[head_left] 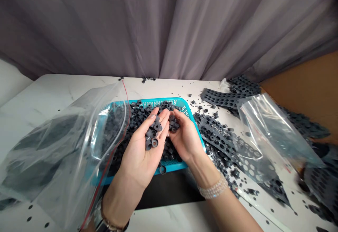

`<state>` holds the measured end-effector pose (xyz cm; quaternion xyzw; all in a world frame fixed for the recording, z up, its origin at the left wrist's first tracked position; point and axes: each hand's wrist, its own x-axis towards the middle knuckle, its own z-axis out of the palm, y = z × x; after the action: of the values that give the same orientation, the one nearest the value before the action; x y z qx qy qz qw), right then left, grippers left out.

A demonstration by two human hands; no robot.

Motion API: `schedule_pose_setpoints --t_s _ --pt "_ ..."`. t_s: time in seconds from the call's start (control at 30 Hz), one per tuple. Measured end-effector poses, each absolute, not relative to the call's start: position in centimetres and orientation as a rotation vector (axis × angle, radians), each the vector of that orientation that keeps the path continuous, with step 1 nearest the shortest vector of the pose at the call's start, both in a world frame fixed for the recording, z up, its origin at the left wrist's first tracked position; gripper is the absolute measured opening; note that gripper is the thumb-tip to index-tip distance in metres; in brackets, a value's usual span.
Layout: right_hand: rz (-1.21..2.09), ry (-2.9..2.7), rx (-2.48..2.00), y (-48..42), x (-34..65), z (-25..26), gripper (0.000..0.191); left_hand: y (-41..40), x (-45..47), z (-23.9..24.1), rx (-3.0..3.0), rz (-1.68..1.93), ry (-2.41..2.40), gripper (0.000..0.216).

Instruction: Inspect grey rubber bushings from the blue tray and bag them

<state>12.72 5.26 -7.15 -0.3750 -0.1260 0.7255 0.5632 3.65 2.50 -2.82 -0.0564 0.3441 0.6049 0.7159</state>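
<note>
Over a turquoise basket (pixel 188 110), both hands are turned palm up. Several small black rubber caps (pixel 154 133) lie in the cupped palm of my left hand (pixel 141 154). My right hand (pixel 186 138) curls its fingers around a smaller cluster of rubber caps (pixel 173 123). The fingertips of the two hands come close together or touch. Many more loose caps (pixel 136 114) fill the basket beneath. A clear zip bag (pixel 76 133) with a red strip overlaps the basket's left side, and a dark mass shows through it.
Perforated black rubber sheets (pixel 224 98) lie on the right side of the white table (pixel 66 87), with scraps scattered around them. Another clear bag (pixel 277 130) rests over them. A dark mat (pixel 169 189) is under the basket's front. A grey curtain (pixel 148 27) hangs behind.
</note>
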Motion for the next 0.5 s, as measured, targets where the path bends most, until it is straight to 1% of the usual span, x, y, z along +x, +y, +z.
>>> schedule_pose_setpoints --t_s 0.1,0.23,0.4,0.5 --pt "1.763 -0.291 -0.87 5.5 13.1 -6.7 0.018 2.7 3.3 -2.6 -0.134 1.356 0.752 0.035" --pt "1.806 -0.322 -0.915 5.8 13.9 -6.3 0.021 3.0 2.7 -2.6 -0.13 1.4 0.752 0.034" --pt "1.788 -0.399 -0.901 5.8 14.4 -5.9 0.039 3.2 2.5 -2.7 -0.184 1.409 0.728 0.036" --pt "1.711 -0.549 -0.947 5.3 14.0 -5.7 0.037 3.2 2.7 -2.9 -0.188 1.396 0.708 0.036"
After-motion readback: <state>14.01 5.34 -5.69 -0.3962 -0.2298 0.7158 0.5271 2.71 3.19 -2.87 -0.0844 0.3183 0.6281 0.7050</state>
